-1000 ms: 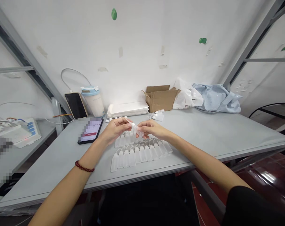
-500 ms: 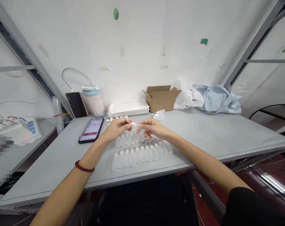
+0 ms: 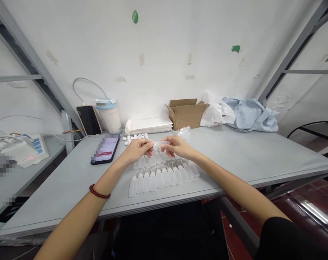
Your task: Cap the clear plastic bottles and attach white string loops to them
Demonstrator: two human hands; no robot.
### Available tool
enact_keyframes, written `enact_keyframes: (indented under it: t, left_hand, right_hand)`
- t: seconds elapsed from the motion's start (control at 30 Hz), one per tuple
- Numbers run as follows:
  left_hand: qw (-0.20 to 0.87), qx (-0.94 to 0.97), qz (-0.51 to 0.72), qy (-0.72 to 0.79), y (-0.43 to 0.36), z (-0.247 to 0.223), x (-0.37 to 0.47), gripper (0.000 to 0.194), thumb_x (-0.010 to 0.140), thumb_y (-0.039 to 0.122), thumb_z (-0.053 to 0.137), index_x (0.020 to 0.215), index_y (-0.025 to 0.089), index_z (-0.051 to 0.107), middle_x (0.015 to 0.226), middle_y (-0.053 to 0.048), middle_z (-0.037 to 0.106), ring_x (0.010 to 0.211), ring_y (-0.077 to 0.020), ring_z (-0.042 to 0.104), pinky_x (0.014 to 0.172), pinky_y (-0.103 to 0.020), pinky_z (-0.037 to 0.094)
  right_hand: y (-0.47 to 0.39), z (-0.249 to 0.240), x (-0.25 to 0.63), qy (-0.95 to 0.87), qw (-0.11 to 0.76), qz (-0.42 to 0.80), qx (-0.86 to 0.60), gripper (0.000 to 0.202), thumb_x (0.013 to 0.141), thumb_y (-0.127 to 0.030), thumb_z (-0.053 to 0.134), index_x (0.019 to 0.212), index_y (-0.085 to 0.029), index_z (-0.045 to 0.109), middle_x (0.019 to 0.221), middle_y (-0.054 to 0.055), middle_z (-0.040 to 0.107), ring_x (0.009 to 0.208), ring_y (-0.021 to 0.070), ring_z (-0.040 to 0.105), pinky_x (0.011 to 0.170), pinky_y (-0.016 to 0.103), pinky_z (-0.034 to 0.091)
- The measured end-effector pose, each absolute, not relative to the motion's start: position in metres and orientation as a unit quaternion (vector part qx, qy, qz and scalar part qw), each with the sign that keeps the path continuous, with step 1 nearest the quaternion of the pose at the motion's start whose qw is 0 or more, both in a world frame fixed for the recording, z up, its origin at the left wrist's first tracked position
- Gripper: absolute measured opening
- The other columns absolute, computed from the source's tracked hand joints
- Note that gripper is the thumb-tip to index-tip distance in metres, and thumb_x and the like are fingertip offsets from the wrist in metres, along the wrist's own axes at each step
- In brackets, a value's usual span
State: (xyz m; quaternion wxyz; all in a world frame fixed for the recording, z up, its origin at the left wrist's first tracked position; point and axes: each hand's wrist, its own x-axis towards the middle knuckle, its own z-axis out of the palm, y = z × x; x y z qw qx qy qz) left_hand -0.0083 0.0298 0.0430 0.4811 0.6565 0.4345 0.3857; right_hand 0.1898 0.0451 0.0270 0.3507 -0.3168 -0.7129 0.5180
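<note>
Bottle (image 3: 158, 144), slanted before, is level now, left hand (image 3: 138, 150) and right hand (image 3: 177, 147) pinching it.

2 bottle rows (image 3: 165, 177) block beneath; table (image 3: 250, 155) open rightward.

The hands (image 3: 138, 150) partly hide the held bottle (image 3: 164, 143) and back-row bottles (image 3: 142, 161) (the flat phone (image 3: 109, 148), partly pixelated).

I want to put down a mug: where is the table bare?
The table looks bare right of the right hand, below the blue cloth; also left of the front bottle row, below the flat phone. Crowded: between the hands and along the wall.
</note>
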Motion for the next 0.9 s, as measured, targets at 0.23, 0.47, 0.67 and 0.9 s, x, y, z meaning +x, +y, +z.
enact_keyframes:
  t: [0.23, 0.47, 0.67, 0.9]
  left_hand:
    - [0.511, 0.642, 0.381, 0.426, 0.0314, 0.0401, -0.0098, 0.031, 0.070, 0.043, 0.071, 0.068, 0.013, 0.066, 0.067, -0.005, 0.066, 0.059, -0.0149, 0.062, 0.061, -0.030, 0.054]
    - [0.502, 0.651, 0.382, 0.423, 0.0329, 0.0370, -0.0115, 0.028, 0.069, 0.039, 0.073, 0.077, 0.013, 0.068, 0.069, -0.006, 0.068, 0.064, -0.0161, 0.064, 0.065, -0.031, 0.054]
    - [0.401, 0.687, 0.445, 0.411, 0.0295, 0.0375, -0.0083, 0.020, 0.065, 0.031, 0.075, 0.076, 0.016, 0.069, 0.076, -0.004, 0.068, 0.069, -0.0165, 0.063, 0.069, -0.031, 0.053]
    - [0.417, 0.663, 0.464, 0.414, 0.0289, 0.0389, -0.0072, 0.021, 0.064, 0.034, 0.076, 0.074, 0.016, 0.071, 0.079, -0.005, 0.070, 0.069, -0.0181, 0.064, 0.069, -0.032, 0.054]
  right_hand:
    - [0.0493, 0.0278, 0.1951, -0.737, 0.348, 0.480, -0.324, 0.024, 0.078, -0.032, 0.058, 0.091, -0.012, 0.062, 0.069, 0.002, 0.062, 0.045, 0.0057, 0.046, 0.039, 0.019, 0.035]
    - [0.0464, 0.0294, 0.1929, -0.746, 0.339, 0.458, -0.346, 0.024, 0.079, -0.033, 0.056, 0.087, -0.012, 0.063, 0.066, 0.002, 0.062, 0.044, 0.0059, 0.046, 0.040, 0.019, 0.035]
    - [0.0473, 0.0255, 0.1918, -0.719, 0.339, 0.499, -0.346, 0.034, 0.081, -0.046, 0.055, 0.076, -0.013, 0.058, 0.063, 0.001, 0.060, 0.040, 0.0053, 0.044, 0.038, 0.020, 0.032]
    - [0.0466, 0.0260, 0.1895, -0.690, 0.339, 0.555, -0.319, 0.041, 0.077, -0.054, 0.058, 0.069, -0.014, 0.053, 0.062, 0.000, 0.059, 0.039, 0.0049, 0.044, 0.038, 0.021, 0.032]
